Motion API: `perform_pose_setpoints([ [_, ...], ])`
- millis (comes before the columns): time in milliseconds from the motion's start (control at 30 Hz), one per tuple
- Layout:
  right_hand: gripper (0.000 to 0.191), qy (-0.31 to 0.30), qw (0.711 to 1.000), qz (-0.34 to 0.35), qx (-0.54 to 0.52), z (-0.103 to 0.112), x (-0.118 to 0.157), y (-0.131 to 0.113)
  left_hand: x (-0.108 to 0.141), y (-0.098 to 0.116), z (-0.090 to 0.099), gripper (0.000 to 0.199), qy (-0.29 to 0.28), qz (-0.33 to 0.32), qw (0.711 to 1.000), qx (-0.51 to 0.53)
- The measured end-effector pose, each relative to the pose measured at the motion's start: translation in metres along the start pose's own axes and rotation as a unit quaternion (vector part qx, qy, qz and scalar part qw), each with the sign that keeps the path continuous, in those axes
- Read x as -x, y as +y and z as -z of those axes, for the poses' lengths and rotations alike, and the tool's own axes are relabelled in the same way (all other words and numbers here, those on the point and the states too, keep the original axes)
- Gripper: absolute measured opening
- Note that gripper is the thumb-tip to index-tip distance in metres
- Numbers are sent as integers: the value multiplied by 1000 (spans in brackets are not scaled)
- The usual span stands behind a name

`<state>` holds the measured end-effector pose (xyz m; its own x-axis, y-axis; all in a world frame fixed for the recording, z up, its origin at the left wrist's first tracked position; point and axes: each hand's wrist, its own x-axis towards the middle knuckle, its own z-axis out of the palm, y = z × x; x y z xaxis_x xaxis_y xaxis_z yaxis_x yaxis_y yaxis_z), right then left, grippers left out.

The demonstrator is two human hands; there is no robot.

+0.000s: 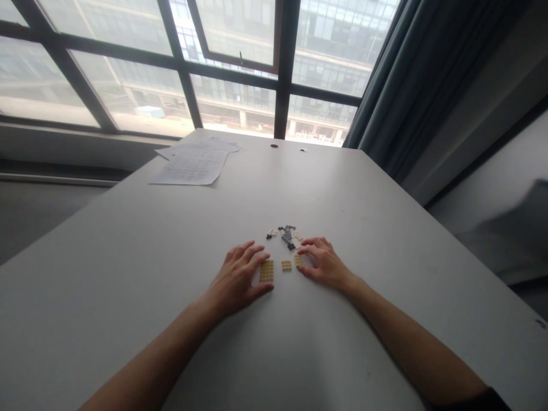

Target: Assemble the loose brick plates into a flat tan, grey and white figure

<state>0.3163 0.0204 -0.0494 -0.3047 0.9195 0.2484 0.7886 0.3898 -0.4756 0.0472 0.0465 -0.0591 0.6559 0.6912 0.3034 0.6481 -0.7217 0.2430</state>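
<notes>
Both my hands rest low over the white table around small building-brick pieces. My left hand (pixel 240 277) curves around a larger tan studded plate (pixel 266 271), thumb below it and index finger above, with small gaps at both. On the right, my right hand (pixel 323 262) has its thumb and fingertips at the edges of a small tan plate (pixel 298 261), partly covered by the fingers. Between the hands lies another small tan plate (pixel 286 265), flat and untouched. Just beyond the fingertips is a loose pile of grey bricks (pixel 287 234), with white and black pieces mixed in.
Printed paper sheets (pixel 194 162) lie at the far left of the white table (pixel 342 194). A dark round disc (pixel 274 146) and a small white item (pixel 303 150) sit near the far edge. Windows stand behind, and a dark curtain (pixel 402 85) hangs at right.
</notes>
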Motion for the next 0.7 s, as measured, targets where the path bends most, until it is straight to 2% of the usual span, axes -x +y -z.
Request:
perform_pose_setpoints([
  [700,33,-3,1000,18,0,-9,-2,-14,-2,-2,-3,42,-6,3,1000,1],
])
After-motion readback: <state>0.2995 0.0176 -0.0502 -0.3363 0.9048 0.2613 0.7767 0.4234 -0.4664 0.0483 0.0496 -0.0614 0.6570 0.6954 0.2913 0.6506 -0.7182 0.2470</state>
